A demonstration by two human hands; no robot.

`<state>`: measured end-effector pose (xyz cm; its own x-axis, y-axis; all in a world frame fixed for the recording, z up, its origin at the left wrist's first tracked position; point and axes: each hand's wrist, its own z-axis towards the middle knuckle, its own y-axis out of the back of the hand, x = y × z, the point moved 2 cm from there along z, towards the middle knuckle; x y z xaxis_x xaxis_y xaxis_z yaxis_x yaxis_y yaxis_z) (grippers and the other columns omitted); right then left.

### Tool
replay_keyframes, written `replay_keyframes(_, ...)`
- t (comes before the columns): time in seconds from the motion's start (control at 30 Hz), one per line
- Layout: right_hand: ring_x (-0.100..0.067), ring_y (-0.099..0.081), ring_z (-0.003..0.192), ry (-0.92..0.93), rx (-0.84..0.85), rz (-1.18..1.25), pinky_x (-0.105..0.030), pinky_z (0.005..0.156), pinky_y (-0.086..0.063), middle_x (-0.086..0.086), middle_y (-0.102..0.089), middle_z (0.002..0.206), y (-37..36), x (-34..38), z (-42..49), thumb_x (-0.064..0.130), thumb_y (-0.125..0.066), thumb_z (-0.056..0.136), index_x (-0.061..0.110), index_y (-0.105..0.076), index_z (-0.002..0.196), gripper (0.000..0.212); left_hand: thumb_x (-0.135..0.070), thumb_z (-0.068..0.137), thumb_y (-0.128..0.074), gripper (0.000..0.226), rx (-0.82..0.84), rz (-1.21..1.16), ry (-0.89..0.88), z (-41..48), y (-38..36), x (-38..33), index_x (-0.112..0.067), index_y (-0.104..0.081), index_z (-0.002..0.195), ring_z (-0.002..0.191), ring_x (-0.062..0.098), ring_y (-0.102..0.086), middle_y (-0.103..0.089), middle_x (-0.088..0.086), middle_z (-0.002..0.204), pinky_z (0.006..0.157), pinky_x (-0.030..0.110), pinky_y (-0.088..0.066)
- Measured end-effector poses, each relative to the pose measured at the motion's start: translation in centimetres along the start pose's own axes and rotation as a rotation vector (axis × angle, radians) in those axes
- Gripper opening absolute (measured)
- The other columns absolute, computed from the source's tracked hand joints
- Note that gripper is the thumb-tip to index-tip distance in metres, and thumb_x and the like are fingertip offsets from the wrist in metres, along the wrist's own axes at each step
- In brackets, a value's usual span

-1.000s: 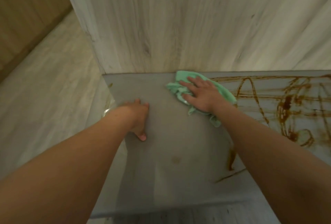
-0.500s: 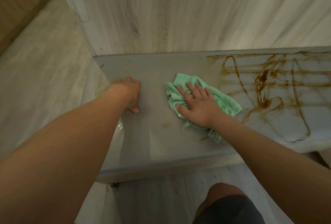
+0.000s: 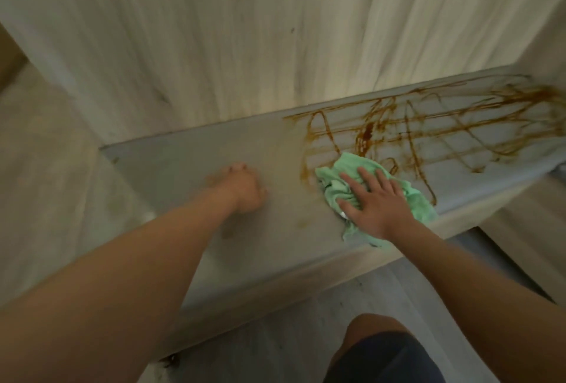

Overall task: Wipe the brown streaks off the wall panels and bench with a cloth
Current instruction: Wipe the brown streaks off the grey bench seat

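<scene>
A grey bench [image 3: 183, 162] runs along pale wood-grain wall panels [image 3: 245, 45]. Brown streaks [image 3: 428, 125] cover the bench's right half as crossing lines and loops. My right hand [image 3: 376, 202] presses flat, fingers spread, on a crumpled green cloth [image 3: 419, 198] at the left edge of the streaks, near the bench's front edge. My left hand [image 3: 245, 189] rests on the bare bench to the cloth's left, fingers curled under and holding nothing. A faint brownish spot [image 3: 303, 223] lies between the two hands.
The bench's left end [image 3: 105, 148] stops at a light floor area. Pale floor [image 3: 275, 336] lies below the front edge. My knee in dark shorts [image 3: 376, 346] is close to the bench front. No streaks show on the visible wall panels.
My right hand has slid the cloth rightward along the bench into the streaks. The left hand stays planted and its fingers have curled. My view has pulled back and turned right.
</scene>
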<state>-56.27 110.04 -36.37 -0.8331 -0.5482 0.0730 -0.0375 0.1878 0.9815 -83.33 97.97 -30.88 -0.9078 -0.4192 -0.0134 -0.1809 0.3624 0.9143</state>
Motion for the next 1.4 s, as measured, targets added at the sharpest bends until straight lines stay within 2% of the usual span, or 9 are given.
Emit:
replay_keyframes(0.13, -0.034, 0.01, 0.159, -0.078, 0.008, 0.051, -0.055, 0.127, 0.005, 0.0, 0.009, 0.174, -0.5, 0.2, 0.8, 0.076, -0.022, 0.096, 0.049, 0.004, 0.162, 0.076, -0.058, 0.107, -0.025, 0.069, -0.045, -0.087, -0.041, 3.2, -0.9, -3.5, -0.022, -0.012, 0.164, 0.159, 0.031, 0.004, 0.006, 0.003, 0.173, 0.123, 0.063, -0.006)
replay_keyframes(0.37, -0.026, 0.012, 0.159, 0.179, -0.043, 0.025, -0.052, 0.127, 0.007, 0.006, 0.005, 0.174, -0.7, 2.0, 2.9, 0.076, -0.016, 0.095, 0.056, 0.003, 0.159, 0.07, -0.066, 0.102, -0.004, 0.067, -0.155, -0.152, 0.102, 6.9, -4.0, -2.1, -0.041, 0.005, 0.163, 0.158, 0.028, 0.016, 0.012, -0.008, 0.172, 0.121, 0.067, 0.005)
replay_keyframes(0.57, -0.018, 0.002, 0.16, 0.416, -0.056, 0.035, -0.047, 0.128, 0.003, 0.015, -0.007, 0.172, 0.3, 5.3, 9.2, 0.074, -0.024, 0.099, 0.059, -0.013, 0.157, 0.061, -0.06, 0.104, -0.009, 0.063, -0.173, -0.143, 0.107, 7.8, -4.3, -1.9, -0.042, 0.007, 0.161, 0.158, 0.026, 0.016, 0.014, -0.011, 0.172, 0.121, 0.067, 0.005)
replay_keyframes(0.63, -0.018, -0.001, 0.16, 0.345, -0.07, 0.032, -0.047, 0.128, 0.0, 0.014, -0.008, 0.172, 1.1, 4.4, 12.5, 0.074, -0.024, 0.098, 0.057, -0.015, 0.158, 0.063, -0.064, 0.102, -0.006, 0.064, -0.17, -0.161, 0.116, 7.9, -4.4, -1.7, -0.043, 0.008, 0.161, 0.157, 0.026, 0.018, 0.015, -0.012, 0.171, 0.121, 0.067, 0.006)
replay_keyframes(0.83, -0.036, 0.004, 0.159, -0.226, -0.09, 0.145, -0.058, 0.126, 0.003, -0.006, -0.002, 0.174, 1.7, 5.2, 19.5, 0.067, -0.016, 0.099, 0.036, -0.01, 0.165, 0.073, -0.068, 0.1, -0.001, 0.066, -0.072, -0.168, 0.109, 8.7, -4.4, -1.5, -0.044, 0.018, 0.158, 0.154, 0.026, 0.029, 0.027, -0.012, 0.168, 0.119, 0.067, 0.012)
replay_keyframes(0.93, -0.04, 0.004, 0.158, -0.071, -0.087, 0.138, -0.058, 0.125, 0.007, -0.012, -0.002, 0.173, 1.2, 10.7, 20.5, 0.069, -0.014, 0.1, 0.032, -0.01, 0.166, 0.076, -0.068, 0.1, -0.002, 0.066, -0.106, -0.166, 0.11, 8.7, -4.8, -1.7, -0.044, 0.017, 0.159, 0.153, 0.026, 0.031, 0.026, -0.013, 0.168, 0.118, 0.067, 0.014)
replay_keyframes(1.1, -0.021, -0.009, 0.159, 0.35, -0.063, 0.058, -0.047, 0.128, -0.005, 0.008, -0.015, 0.172, 2.6, 9.4, 24.4, 0.074, -0.02, 0.099, 0.05, -0.02, 0.16, 0.066, -0.068, 0.1, -0.001, 0.065, -0.093, -0.171, 0.107, 8.8, -4.7, -1.4, -0.045, 0.018, 0.158, 0.152, 0.025, 0.033, 0.028, -0.013, 0.167, 0.118, 0.067, 0.017)
replay_keyframes(1.3, -0.032, -0.001, 0.16, -0.122, -0.072, 0.076, -0.055, 0.127, -0.001, -0.003, -0.004, 0.174, 3.7, 4.0, 26.7, 0.07, -0.018, 0.099, 0.04, -0.01, 0.164, 0.072, -0.068, 0.101, -0.002, 0.065, -0.068, -0.19, 0.097, 8.7, -4.6, -1.5, -0.046, 0.019, 0.158, 0.152, 0.025, 0.033, 0.029, -0.013, 0.167, 0.117, 0.067, 0.017)
replay_keyframes(1.4, -0.032, 0.0, 0.16, -0.002, -0.074, 0.068, -0.053, 0.127, 0.002, -0.001, -0.004, 0.174, 2.7, 7.5, 24.1, 0.071, -0.02, 0.099, 0.043, -0.011, 0.163, 0.071, -0.069, 0.1, -0.003, 0.066, -0.055, -0.191, 0.098, 8.6, -4.6, -1.5, -0.046, 0.019, 0.158, 0.152, 0.025, 0.034, 0.03, -0.013, 0.167, 0.117, 0.067, 0.018)
